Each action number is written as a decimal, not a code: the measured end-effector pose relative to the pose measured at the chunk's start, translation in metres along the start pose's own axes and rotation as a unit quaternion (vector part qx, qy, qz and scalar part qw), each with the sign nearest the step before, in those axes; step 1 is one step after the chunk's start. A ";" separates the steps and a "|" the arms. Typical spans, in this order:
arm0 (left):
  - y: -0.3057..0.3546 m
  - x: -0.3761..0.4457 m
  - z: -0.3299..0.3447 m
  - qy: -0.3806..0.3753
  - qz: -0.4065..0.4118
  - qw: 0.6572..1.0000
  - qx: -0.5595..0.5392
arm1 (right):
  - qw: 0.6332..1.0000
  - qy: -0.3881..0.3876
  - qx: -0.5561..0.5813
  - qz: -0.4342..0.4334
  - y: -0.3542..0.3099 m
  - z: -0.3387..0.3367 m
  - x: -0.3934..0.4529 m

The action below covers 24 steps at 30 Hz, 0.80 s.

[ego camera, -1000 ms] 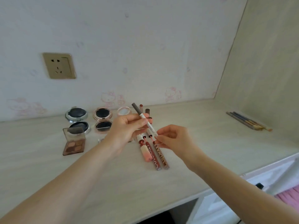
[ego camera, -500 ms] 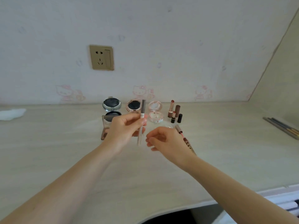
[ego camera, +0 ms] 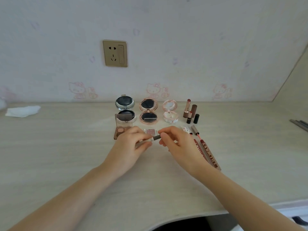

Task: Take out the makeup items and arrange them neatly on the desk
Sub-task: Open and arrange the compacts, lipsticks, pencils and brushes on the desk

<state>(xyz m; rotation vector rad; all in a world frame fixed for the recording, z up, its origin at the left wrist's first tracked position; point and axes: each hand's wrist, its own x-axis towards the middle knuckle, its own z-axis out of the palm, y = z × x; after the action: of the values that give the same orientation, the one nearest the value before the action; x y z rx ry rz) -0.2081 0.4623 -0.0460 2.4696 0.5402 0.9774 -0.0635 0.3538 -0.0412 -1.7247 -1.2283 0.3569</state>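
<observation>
Left hand (ego camera: 131,144), right hand (ego camera: 176,144) both pinch pen (ego camera: 154,138) (earlier upright); now level, lowered near desk (ego camera: 66,155).

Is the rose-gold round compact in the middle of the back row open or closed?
Open. The rose-gold compact has its lid raised toward the wall, so the round lid and the dark pan below both face the camera.

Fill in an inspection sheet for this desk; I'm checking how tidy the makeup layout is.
Surface: pale wood-grain desk, dry.
Job's things: three open round compacts in a row, eyeshadow palette, uncapped lipsticks, lip pencils lying flat.
Clutter: white tissue at far left.
Grips: left hand and right hand both hold a slim pen.
Cables: nothing seen.
Surroundings: wall socket, cartoon-cat wallpaper.
</observation>
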 end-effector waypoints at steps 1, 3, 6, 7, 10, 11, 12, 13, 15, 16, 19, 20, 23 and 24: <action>-0.001 -0.001 0.001 0.004 0.008 1.000 0.009 | 1.000 0.008 -0.006 -0.005 0.002 0.000 0.000; -0.003 -0.004 0.003 0.009 0.020 0.999 0.025 | 0.999 0.019 -0.023 -0.012 0.007 0.001 0.000; -0.005 -0.008 0.004 0.014 0.028 0.998 0.046 | 0.998 0.033 -0.044 -0.028 0.015 0.003 -0.004; -0.005 -0.009 0.003 0.020 0.028 0.998 0.050 | 0.998 0.036 -0.051 -0.031 0.017 0.004 -0.005; -0.004 -0.010 0.001 0.037 0.031 0.997 0.058 | 0.995 0.035 -0.076 -0.050 0.020 0.002 -0.008; -0.004 -0.011 0.001 0.040 0.035 0.997 0.060 | 0.994 0.031 -0.085 -0.060 0.021 0.002 -0.008; -0.004 -0.011 0.001 0.042 0.039 0.996 0.062 | 0.993 0.027 -0.093 -0.069 0.021 0.001 -0.008; -0.004 -0.011 0.001 0.043 0.044 0.996 0.064 | 0.992 0.023 -0.101 -0.077 0.021 0.000 -0.008; -0.006 -0.011 0.001 0.043 0.048 0.996 0.067 | 0.989 0.019 -0.115 -0.092 0.020 -0.001 -0.008; -0.007 -0.011 0.001 0.043 0.050 0.996 0.067 | 0.988 0.019 -0.120 -0.098 0.020 -0.001 -0.009; -0.008 -0.011 0.002 0.040 0.058 0.996 0.056 | 0.985 0.025 -0.128 -0.111 0.019 -0.002 -0.009; -0.008 -0.011 0.002 0.039 0.059 0.996 0.051 | 0.984 0.028 -0.130 -0.118 0.019 -0.003 -0.009; -0.009 -0.010 0.002 0.031 0.052 0.998 0.024 | 0.979 0.037 -0.138 -0.142 0.019 -0.004 -0.009; -0.009 -0.010 0.002 0.029 0.052 0.998 0.014 | 0.978 0.041 -0.141 -0.151 0.019 -0.005 -0.009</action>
<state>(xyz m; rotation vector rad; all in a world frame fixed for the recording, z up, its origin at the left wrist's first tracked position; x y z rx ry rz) -0.2152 0.4645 -0.0577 2.5229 0.4514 1.0918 -0.0531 0.3433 -0.0572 -1.7323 -1.5084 -0.0739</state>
